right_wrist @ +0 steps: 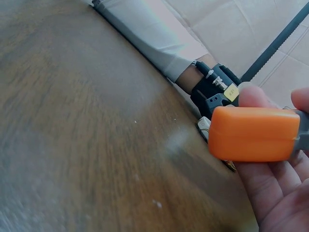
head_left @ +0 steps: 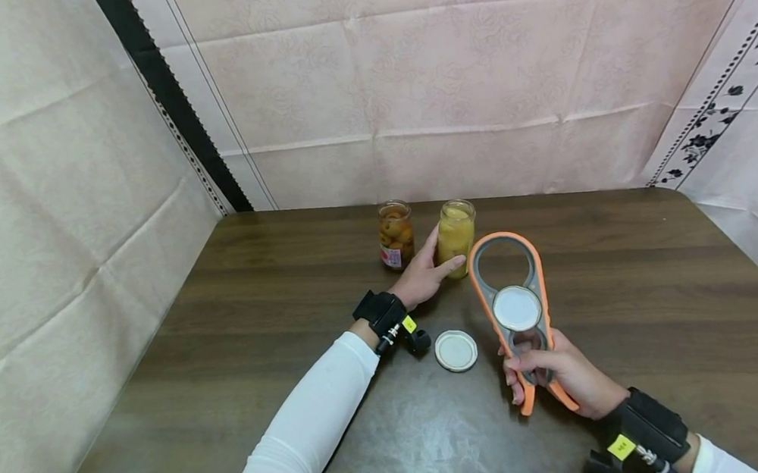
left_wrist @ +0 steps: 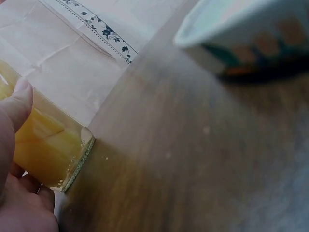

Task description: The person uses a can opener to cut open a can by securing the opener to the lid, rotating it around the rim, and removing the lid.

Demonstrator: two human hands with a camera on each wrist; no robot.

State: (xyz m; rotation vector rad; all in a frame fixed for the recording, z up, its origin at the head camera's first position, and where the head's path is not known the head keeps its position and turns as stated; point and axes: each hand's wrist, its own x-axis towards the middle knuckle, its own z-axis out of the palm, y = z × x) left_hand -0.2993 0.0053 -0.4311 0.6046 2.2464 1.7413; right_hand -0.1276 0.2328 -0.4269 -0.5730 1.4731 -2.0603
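My left hand (head_left: 424, 278) grips a glass jar of yellow fruit (head_left: 455, 231) that stands upright at the back of the table; its top shows a bare glass rim. In the left wrist view the thumb lies against the glass of the same jar (left_wrist: 50, 145). My right hand (head_left: 567, 374) holds an orange and grey jar opener (head_left: 539, 282) by its handles. Between the opener's arms sits a white lid (head_left: 518, 308). Up close in the right wrist view is an orange handle end (right_wrist: 256, 133), with fingers curled around the tool.
A second glass jar, with round orange-brown contents (head_left: 395, 229) and a label, stands just left of the yellow one. Another white lid (head_left: 455, 351) lies on the wooden table (head_left: 275, 292) between the forearms. Pale cloth (head_left: 474, 83) hangs behind the table.
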